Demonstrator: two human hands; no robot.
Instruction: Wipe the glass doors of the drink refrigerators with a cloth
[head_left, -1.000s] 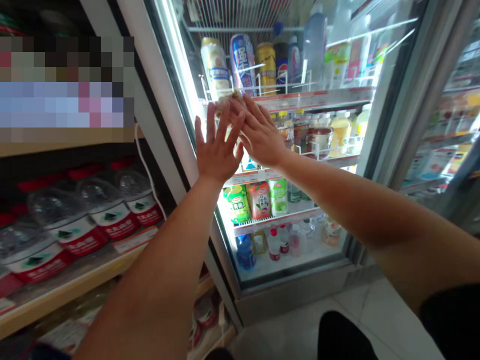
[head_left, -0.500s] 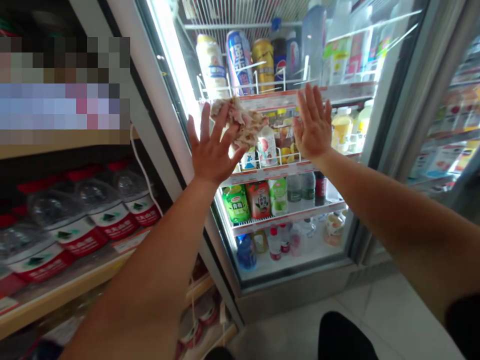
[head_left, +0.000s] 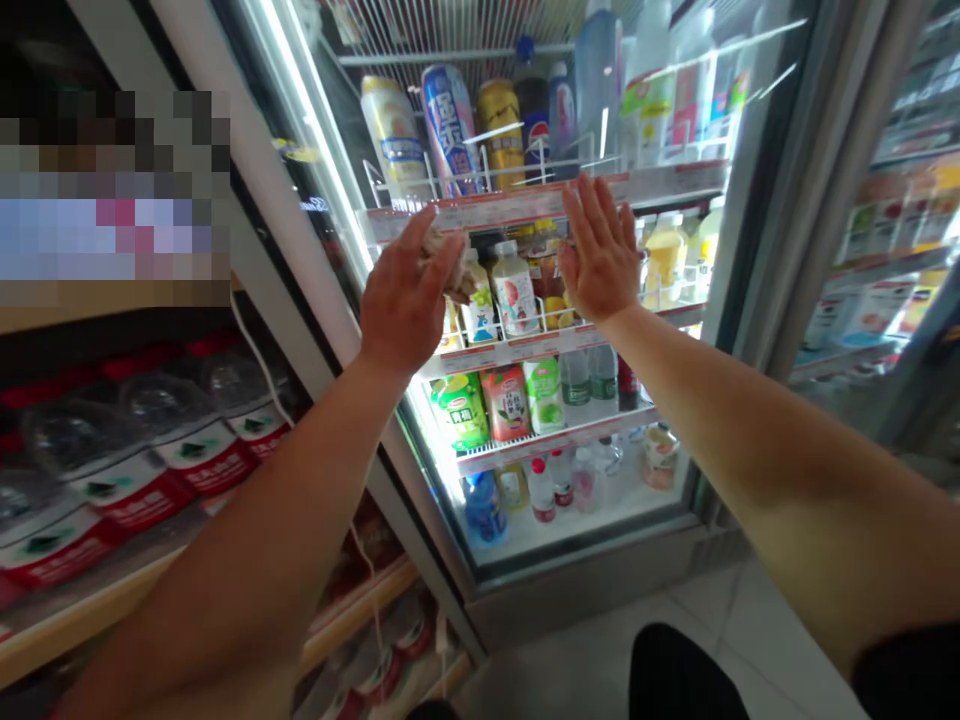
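Note:
In the head view, my left hand [head_left: 405, 305] is at the left side of a lit drinks fridge's glass door [head_left: 675, 530]. Its fingers curl over a crumpled beige-brown cloth [head_left: 456, 268], pressed against the glass and partly hidden by the hand. My right hand [head_left: 606, 265] lies flat on the same pane to the right, fingers stretched out, holding nothing. Behind the glass, between the hands, stand a white-capped bottle [head_left: 516, 290] and other small bottles. Tall cans [head_left: 448, 130] fill the shelf above, with a green drink pouch [head_left: 459, 412] below.
Large red-capped water bottles [head_left: 199, 440] line a wooden-edged shelf [head_left: 97, 610] at the left, with a white cord [head_left: 259, 350] hanging in front. A person, blurred out, is at the upper left. Another fridge stands at the right; tiled floor [head_left: 697, 610] lies below.
The fingers of my left hand have drawn in around the cloth, which was spread wider before and now shows less. My right hand stays flat on the glass. The view has shifted slightly.

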